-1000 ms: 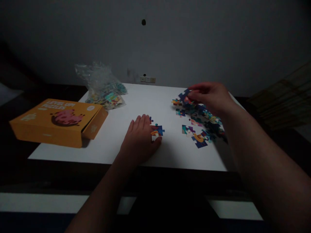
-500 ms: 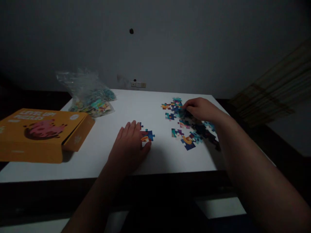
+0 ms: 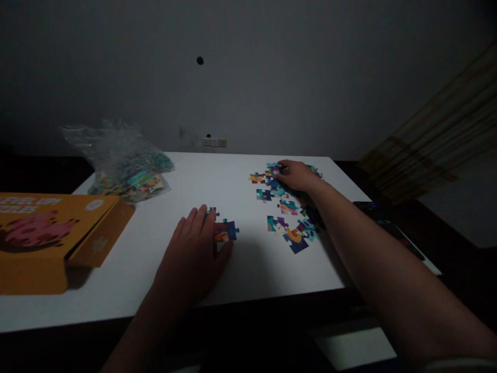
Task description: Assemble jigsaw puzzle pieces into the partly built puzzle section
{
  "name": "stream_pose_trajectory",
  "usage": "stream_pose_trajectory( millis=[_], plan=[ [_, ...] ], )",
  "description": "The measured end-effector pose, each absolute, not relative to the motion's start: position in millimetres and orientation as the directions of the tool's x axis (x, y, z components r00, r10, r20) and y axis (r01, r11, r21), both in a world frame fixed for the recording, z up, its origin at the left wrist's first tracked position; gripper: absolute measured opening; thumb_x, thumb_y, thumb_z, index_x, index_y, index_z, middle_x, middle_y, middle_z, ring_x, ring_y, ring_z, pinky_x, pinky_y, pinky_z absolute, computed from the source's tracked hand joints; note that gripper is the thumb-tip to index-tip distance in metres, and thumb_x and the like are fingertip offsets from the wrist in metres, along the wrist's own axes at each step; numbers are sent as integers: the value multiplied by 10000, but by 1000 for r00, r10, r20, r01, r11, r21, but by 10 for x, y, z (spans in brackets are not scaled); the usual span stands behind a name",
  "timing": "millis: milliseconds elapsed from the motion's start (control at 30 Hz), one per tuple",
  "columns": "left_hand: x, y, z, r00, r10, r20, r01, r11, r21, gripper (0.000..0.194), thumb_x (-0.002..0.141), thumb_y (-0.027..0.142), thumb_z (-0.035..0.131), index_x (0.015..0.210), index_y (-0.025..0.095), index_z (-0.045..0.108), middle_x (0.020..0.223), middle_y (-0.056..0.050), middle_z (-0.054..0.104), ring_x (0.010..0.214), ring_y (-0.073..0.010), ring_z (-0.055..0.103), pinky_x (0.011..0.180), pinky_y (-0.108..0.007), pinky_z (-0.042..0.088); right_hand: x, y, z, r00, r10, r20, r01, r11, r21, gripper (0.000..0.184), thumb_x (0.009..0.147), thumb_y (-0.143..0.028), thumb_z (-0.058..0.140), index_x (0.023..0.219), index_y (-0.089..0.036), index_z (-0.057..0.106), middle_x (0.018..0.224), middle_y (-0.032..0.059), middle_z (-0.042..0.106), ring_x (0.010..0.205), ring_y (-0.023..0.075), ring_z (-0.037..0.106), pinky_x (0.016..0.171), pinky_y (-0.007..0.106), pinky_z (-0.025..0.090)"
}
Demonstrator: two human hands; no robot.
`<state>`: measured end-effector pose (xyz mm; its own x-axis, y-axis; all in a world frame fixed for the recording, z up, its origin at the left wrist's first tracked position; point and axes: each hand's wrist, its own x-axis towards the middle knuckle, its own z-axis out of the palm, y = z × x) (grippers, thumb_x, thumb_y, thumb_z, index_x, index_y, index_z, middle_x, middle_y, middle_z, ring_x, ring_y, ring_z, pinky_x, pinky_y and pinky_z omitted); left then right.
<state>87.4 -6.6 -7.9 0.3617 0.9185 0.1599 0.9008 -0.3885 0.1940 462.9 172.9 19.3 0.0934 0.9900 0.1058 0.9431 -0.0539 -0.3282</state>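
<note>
My left hand [image 3: 192, 246] lies flat on the white table [image 3: 217, 178], fingers stretched out, over a small cluster of joined jigsaw pieces [image 3: 230, 230]; part of that cluster is hidden under the hand. My right hand [image 3: 297, 176] is at the far end of a loose heap of jigsaw pieces [image 3: 289, 207], thumb and forefinger apart, with colourful pieces between and below them. No piece shows clearly in its grip. My right forearm covers part of the heap. An orange-and-navy piece [image 3: 295, 239] lies at the heap's near edge.
On the left stands an orange puzzle box [image 3: 97, 235] with its end flap out. Behind it rests a clear plastic bag [image 3: 132, 173] of more pieces. Dark flat objects [image 3: 399, 238] lie at the table's right edge. A wall with sockets [image 3: 214, 142] rises behind.
My right hand has moved to the far end of the heap, and its thumb and forefinger have spread. My left hand stays on the joined pieces. The view has shifted slightly right.
</note>
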Motion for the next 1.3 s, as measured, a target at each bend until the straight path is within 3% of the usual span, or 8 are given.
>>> stream_pose_trajectory(
  millis=[100, 167, 267, 367, 600, 800, 967, 1300],
  plan=[
    [871, -72, -99, 367, 914, 174, 899, -396, 188, 736, 1179, 536, 549, 1715, 42, 652, 1861, -331, 576, 1744, -538, 558, 1423, -769, 489, 4633, 1757, 185, 105, 988, 112, 925, -56, -376, 612, 986, -323, 964, 1568, -179, 842, 1455, 222, 887, 1313, 395, 855, 1238, 558, 634],
    [869, -73, -120, 369, 910, 188, 897, -402, 184, 728, 1177, 531, 562, 1711, 45, 656, 1856, -332, 581, 1742, -532, 562, 1424, -764, 490, 4706, 1728, 225, 127, 986, 111, 907, -70, -416, 455, 982, -303, 963, 1416, -182, 898, 1323, 190, 917, 1151, 340, 875, 1123, 488, 680],
    [865, -69, -153, 370, 904, 212, 898, -407, 168, 695, 1191, 514, 550, 1706, 61, 664, 1849, -318, 596, 1746, -520, 560, 1431, -752, 483, 4883, 1651, 306, 208, 970, 126, 875, -127, -467, 232, 1091, -350, 853, 1255, -195, 909, 1115, 143, 915, 882, 255, 844, 875, 387, 695],
    [864, -66, -168, 376, 900, 220, 900, -412, 145, 696, 1205, 502, 526, 1732, 64, 652, 1856, -305, 596, 1752, -523, 554, 1433, -763, 474, 5075, 1577, 347, 314, 934, 173, 858, -201, -472, 304, 1183, -337, 681, 1355, -163, 864, 1128, 179, 905, 800, 245, 822, 754, 369, 673],
    [870, -64, -132, 394, 897, 199, 894, -424, 144, 725, 1206, 484, 536, 1729, -2, 662, 1850, -356, 575, 1735, -579, 557, 1415, -808, 475, 5114, 1486, 280, 218, 953, 210, 936, -144, -320, 391, 1071, -321, 781, 1391, -133, 904, 1479, 286, 854, 1381, 452, 811, 1214, 557, 613],
    [867, -63, -123, 381, 903, 198, 893, -414, 175, 707, 1192, 479, 590, 1732, 28, 662, 1840, -343, 594, 1743, -563, 554, 1412, -792, 493, 4837, 1466, 232, -120, 991, 51, 958, 130, -256, 313, 1089, -388, 792, 1297, -215, 949, 1412, 193, 910, 1305, 382, 837, 1219, 479, 602],
    [887, -77, -116, 380, 902, 207, 891, -416, 179, 676, 1190, 458, 590, 1723, 51, 676, 1847, -330, 592, 1746, -561, 552, 1409, -804, 491, 4843, 1421, 298, -151, 989, 0, 965, 147, -216, 436, 971, -162, 738, 1351, -209, 947, 1427, 209, 910, 1283, 398, 853, 1149, 472, 632],
    [921, -92, -75, 360, 919, 159, 910, -384, 160, 690, 1201, 478, 607, 1744, 55, 665, 1882, -323, 554, 1772, -540, 527, 1454, -783, 441, 4697, 1353, 500, -147, 988, -56, 979, 137, -150, 593, 927, -291, 812, 1506, -244, 932, 1410, 170, 927, 1240, 442, 878, 1119, 560, 676]
  ],
)
